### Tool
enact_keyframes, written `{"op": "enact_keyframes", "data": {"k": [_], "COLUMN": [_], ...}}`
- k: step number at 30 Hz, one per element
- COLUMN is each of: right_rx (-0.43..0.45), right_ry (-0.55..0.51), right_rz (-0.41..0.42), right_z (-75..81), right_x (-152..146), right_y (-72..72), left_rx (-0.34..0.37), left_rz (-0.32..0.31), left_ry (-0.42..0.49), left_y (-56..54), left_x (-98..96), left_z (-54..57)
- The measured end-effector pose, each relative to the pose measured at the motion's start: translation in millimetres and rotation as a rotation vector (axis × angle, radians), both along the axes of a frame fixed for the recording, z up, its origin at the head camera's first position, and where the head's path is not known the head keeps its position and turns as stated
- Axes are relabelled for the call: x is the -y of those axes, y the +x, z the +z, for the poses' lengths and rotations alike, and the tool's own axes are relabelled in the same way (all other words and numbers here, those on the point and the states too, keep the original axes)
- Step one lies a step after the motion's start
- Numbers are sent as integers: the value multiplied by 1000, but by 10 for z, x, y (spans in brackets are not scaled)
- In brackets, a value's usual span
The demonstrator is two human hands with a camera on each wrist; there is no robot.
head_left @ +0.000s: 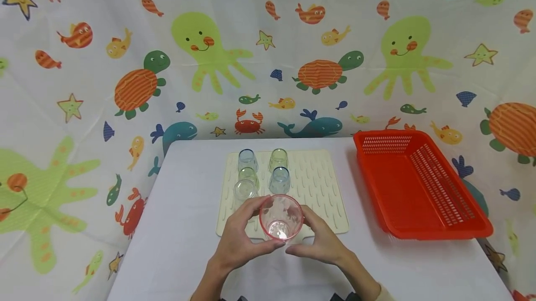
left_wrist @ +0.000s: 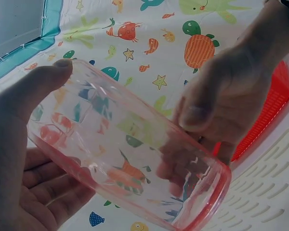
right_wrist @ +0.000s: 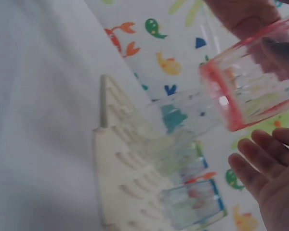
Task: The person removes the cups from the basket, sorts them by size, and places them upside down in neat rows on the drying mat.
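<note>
A clear drinking glass (head_left: 281, 217) with a pink edge is held above the front of a cream ridged mat (head_left: 318, 184). My left hand (head_left: 239, 236) grips it, thumb on one side and fingers on the other, as the left wrist view shows. Close by on the other side is my right hand (head_left: 320, 240). Its fingers (right_wrist: 260, 163) are spread and stand apart from the glass in the right wrist view. On the mat behind stand several smaller glasses: blue-tinted ones (head_left: 279, 180), green-tinted ones (head_left: 278, 159) and a colourless one (head_left: 244, 190).
To the right of the mat a red plastic basket (head_left: 412, 189) with slotted sides sits near the edge of the white table (head_left: 180, 226). A curtain (head_left: 268, 59) printed with sea animals hangs behind the table and along its left side.
</note>
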State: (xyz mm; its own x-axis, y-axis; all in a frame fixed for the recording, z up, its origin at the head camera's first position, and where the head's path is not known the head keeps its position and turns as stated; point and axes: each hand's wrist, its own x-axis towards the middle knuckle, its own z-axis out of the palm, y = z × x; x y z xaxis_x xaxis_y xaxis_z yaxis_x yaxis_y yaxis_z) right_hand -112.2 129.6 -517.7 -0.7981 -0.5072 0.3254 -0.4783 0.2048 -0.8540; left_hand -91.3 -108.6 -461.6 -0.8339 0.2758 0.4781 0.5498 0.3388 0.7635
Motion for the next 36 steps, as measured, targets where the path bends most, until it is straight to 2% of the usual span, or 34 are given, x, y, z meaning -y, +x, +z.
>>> {"op": "enact_keyframes", "data": {"k": [6,12,20,28,36], "right_rx": [30,-7,-2,86,138], "right_ry": [-24,-46,-138,-207,-315], "right_rz": [-5,-17,41,52,137], "right_z": [-217,-277,-251,-168,-40], "right_x": [72,144,131,-62,-283], "right_y": [42,60,21,-10,-74], "left_rx": [-21,-55,-63,-66,2], "left_rz": [-8,-10,-15,-85,-80], "left_ry": [14,35,103,214,165], "left_y": [12,25,30,52,116], "left_x": [1,14,64,210,375], "left_z": [15,14,3,-71,-181]}}
